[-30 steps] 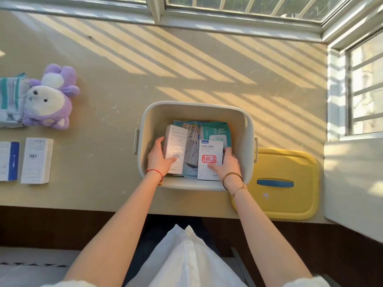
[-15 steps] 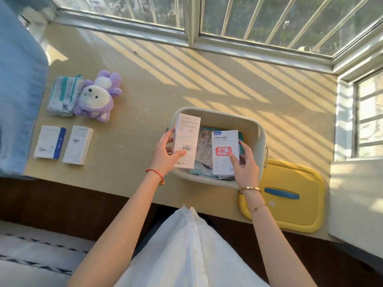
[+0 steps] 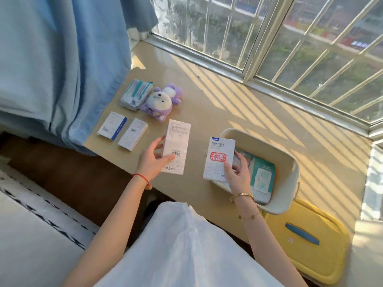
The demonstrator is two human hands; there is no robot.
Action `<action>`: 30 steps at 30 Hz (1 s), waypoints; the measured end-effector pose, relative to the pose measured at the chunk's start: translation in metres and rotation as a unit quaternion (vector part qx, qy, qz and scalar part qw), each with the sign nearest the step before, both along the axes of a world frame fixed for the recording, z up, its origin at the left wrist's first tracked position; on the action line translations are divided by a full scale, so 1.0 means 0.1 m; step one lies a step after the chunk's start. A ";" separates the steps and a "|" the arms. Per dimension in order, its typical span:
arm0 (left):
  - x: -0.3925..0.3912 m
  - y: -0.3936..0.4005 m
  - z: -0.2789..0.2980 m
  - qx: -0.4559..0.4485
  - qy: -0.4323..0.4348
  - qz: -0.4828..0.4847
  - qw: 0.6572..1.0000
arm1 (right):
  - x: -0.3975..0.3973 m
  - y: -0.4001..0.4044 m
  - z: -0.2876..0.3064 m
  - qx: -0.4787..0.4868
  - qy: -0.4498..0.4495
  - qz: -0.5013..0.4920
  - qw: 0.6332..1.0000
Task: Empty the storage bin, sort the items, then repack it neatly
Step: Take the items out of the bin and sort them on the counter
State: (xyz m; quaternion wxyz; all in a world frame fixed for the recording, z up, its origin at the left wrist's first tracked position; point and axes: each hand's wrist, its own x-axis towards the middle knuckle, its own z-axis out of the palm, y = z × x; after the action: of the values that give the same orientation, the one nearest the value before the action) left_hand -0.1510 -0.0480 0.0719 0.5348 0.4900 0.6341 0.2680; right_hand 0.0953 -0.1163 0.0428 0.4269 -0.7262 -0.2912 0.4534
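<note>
A tall white box (image 3: pixel 176 147) is gripped by the left hand (image 3: pixel 154 159) above the ledge, a red-stamped box (image 3: pixel 219 159) pinched by the right hand (image 3: pixel 238 172) at the storage bin (image 3: pixel 290 162) rim; probably bound for the sorted boxes (image 3: pixel 122 130), packets remaining inside

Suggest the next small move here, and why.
Probably set the tall white box, gripped in the left hand, down beside the two white boxes lying on the beige ledge; the right hand holds a red-stamped white box just lifted from the cream bin.
</note>
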 end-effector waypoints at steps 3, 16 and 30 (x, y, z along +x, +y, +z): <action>-0.34 0.06 0.03 0.008 -0.015 0.020 1.000 | -0.31 0.16 0.06 -0.003 0.015 0.004 1.000; -2.45 1.29 -0.04 0.009 -0.030 -0.004 1.000 | -2.44 1.19 -0.09 -0.008 0.063 -0.078 0.995; -4.01 2.38 -0.65 -0.052 0.005 -0.036 0.998 | -4.40 2.50 -0.91 -0.079 0.047 -0.086 0.992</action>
State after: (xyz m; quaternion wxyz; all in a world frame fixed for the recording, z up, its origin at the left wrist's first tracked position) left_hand -0.5521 0.1895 0.0068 0.5659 0.4851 0.6318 0.2125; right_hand -0.3444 0.1337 -0.0487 0.4186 -0.7579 -0.1701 0.4706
